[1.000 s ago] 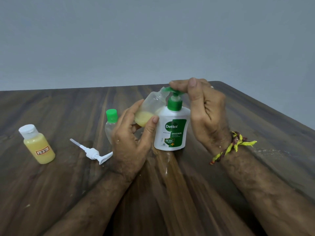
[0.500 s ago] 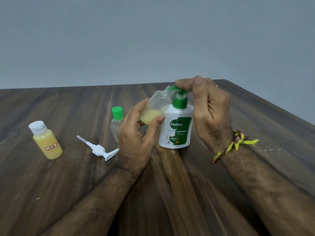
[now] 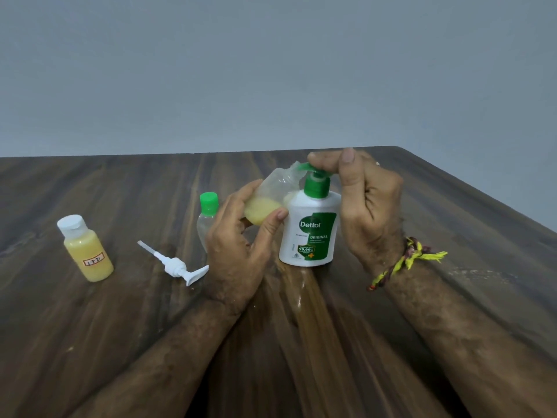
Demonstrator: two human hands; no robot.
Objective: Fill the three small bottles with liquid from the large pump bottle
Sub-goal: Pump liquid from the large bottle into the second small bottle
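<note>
While tilted so its mouth meets the nozzle, small bottle (image 3: 265,203) gripped by left hand (image 3: 238,245); right hand (image 3: 364,203) curled over pump bottle (image 3: 310,230) head, pressing; standing on bench (image 3: 452,267).

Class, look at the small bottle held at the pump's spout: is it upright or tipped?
Tipped. The small bottle slants in the left hand, mouth against the spout; yellow liquid pools low.
</note>
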